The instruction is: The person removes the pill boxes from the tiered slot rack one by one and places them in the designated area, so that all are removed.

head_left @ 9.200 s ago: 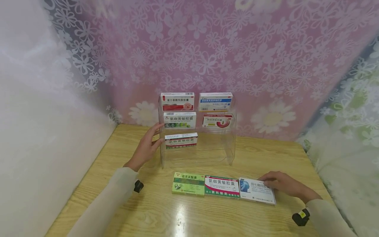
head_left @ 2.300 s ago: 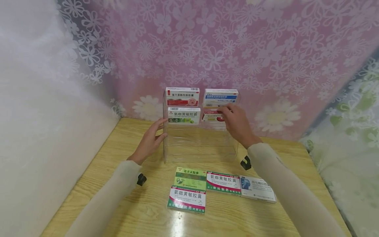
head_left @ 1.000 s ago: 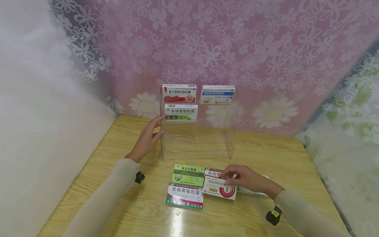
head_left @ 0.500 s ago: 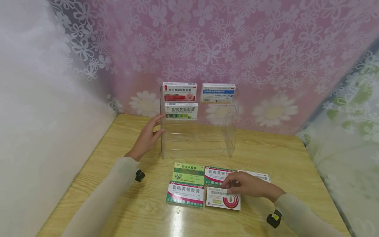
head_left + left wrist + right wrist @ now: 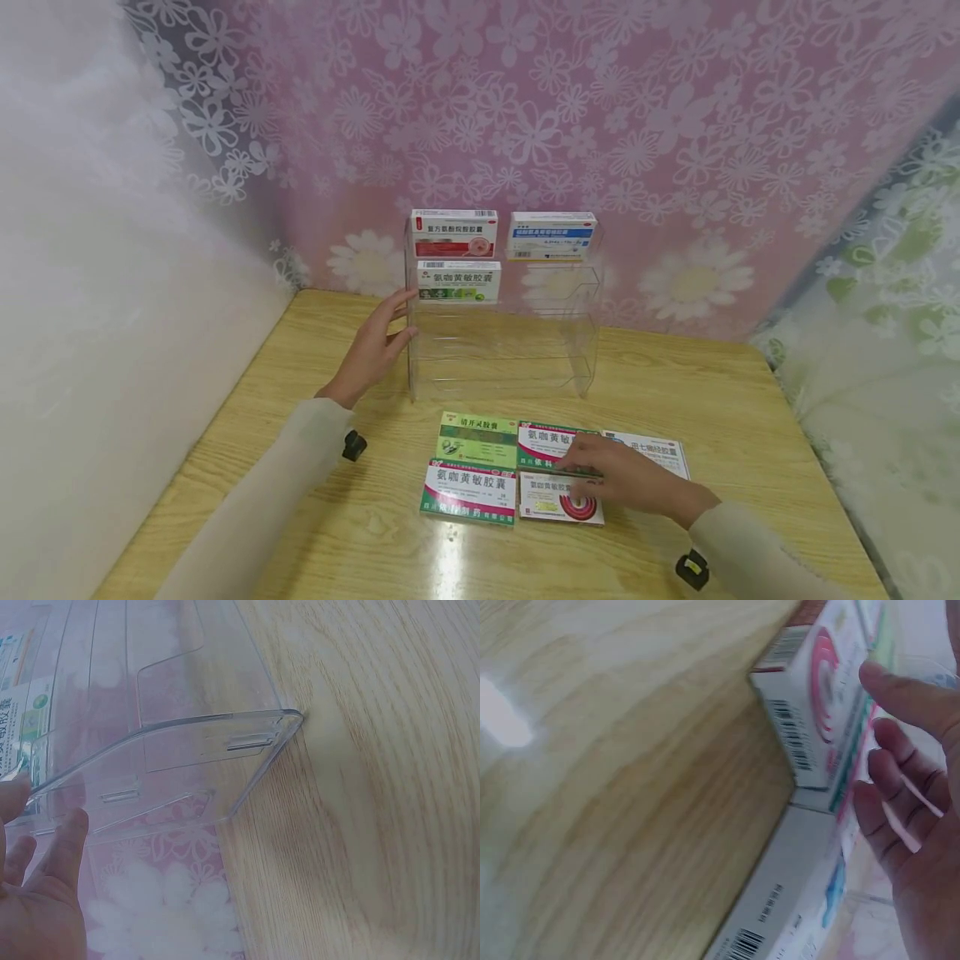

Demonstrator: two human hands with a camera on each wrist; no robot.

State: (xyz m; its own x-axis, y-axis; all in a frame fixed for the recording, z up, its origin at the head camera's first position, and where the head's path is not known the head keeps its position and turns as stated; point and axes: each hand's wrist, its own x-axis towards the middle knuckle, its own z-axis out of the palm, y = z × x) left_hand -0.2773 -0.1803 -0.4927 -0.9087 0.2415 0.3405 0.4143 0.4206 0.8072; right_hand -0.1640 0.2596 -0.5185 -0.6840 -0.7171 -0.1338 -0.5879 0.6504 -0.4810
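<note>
A clear plastic display rack (image 5: 581, 358) stands upright on the table. My left hand (image 5: 371, 346) touches its left side; the left wrist view shows extended fingertips against the side panel. A white medicine box with pink-red rings (image 5: 542, 504) lies flat on the table, partly covered by my right hand (image 5: 630, 475). In the right wrist view the right thumb is at this box's upper face, and the other fingers are loosely bent beyond it, gripping nothing. Behind it lies a green-and-red medicine box (image 5: 542, 437); a matching medicine box (image 5: 468, 498) lies to its left.
A light green medicine box (image 5: 477, 442) lies behind the left one. A white medicine box (image 5: 663, 450) lies behind the right hand. In the rack sit a red-white box (image 5: 455, 233) and a blue-white box (image 5: 551, 237) on top, with a green-white box (image 5: 459, 283) below.
The ringed box came from the rack's second row to the table, where my right hand set it down and loosened. Earlier, another box left the lower row. The left hand stayed.
</note>
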